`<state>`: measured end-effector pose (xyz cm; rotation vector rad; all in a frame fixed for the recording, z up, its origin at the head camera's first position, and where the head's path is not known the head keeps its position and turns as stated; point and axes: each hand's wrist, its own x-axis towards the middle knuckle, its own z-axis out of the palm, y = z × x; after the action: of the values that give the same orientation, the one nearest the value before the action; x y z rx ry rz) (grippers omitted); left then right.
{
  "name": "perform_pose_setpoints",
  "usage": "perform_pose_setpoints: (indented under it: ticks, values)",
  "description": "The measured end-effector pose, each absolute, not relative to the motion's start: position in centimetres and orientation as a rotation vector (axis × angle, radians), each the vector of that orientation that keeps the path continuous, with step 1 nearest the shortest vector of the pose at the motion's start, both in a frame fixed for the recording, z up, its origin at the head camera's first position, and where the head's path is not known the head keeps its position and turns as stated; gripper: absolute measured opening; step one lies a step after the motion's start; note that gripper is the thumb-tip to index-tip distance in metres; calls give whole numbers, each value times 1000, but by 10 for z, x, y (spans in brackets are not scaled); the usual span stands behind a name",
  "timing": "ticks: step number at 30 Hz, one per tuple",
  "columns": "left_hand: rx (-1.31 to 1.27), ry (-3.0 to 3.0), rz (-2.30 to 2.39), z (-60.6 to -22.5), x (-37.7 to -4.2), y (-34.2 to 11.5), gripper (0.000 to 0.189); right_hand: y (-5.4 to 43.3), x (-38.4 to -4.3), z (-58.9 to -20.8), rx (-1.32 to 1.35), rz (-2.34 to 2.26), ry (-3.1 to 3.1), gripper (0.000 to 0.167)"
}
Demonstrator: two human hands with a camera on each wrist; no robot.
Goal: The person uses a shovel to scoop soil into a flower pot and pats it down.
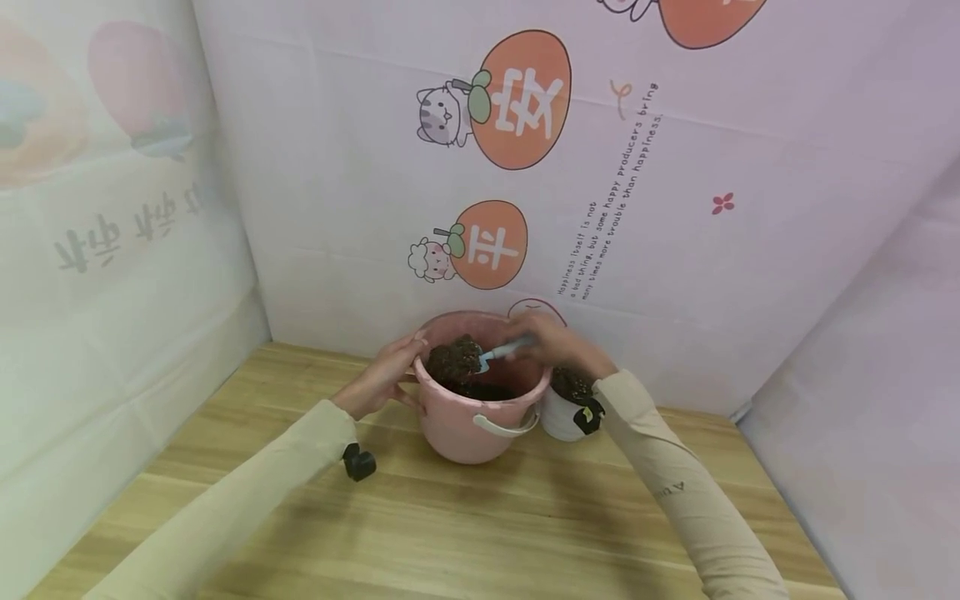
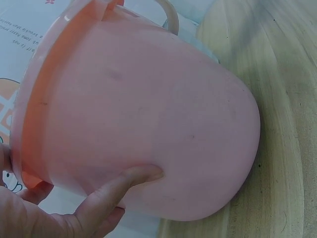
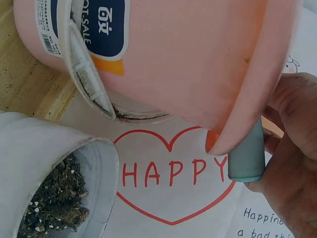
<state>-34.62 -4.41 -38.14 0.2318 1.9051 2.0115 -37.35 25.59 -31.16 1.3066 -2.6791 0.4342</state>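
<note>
A pink bucket (image 1: 465,437) with dark soil (image 1: 453,362) inside stands on the wooden table. My left hand (image 1: 382,375) grips it at the left rim; in the left wrist view the thumb (image 2: 141,174) lies along the outer wall. Over the bucket's opening, my right hand (image 1: 555,342) holds a small blue trowel (image 1: 501,348), its blade against a clump of soil. The right wrist view shows the grey-green end of the trowel's handle (image 3: 247,153) beside the rim; the blade is hidden there.
Right of the bucket, close under my right forearm, stands a white pot (image 1: 557,418) holding soil. The bucket's white carrying handle (image 1: 504,428) hangs at its front. Printed cloth walls (image 1: 337,167) enclose the wooden table (image 1: 450,533) at the back and sides.
</note>
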Motion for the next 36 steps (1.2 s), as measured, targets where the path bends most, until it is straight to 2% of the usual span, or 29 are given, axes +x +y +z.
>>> perform_pose_setpoints:
  ticks: [6,8,13,17,18,20,24,25,36]
  values:
    - [229,1907,2011,-382,-347,-45,55,265,-379,-315,1376,533,-2615,23]
    - [226,1902,2012,-382,-348,-46,56,279,-406,-333,1458,575,-2545,23]
    - [243,1888,2012,-383,-348,-46,59,297,-434,-354,1480,674,-2491,25]
    - [255,1884,2006,-382,-347,-46,61,285,-398,-332,1340,697,-2555,21]
    - [250,1883,2007,-382,-346,-46,61,291,-405,-338,1360,706,-2535,20]
    - [253,1881,2007,-382,-346,-46,61,285,-388,-324,1303,689,-2586,20]
    - [252,1871,2006,-381,-347,-46,61,288,-385,-319,1312,696,-2587,21]
    - [254,1866,2006,-381,-347,-46,61,282,-371,-308,1270,683,-2614,22]
    - [251,1855,2005,-381,-349,-46,61,296,-363,-299,1137,638,-2669,29]
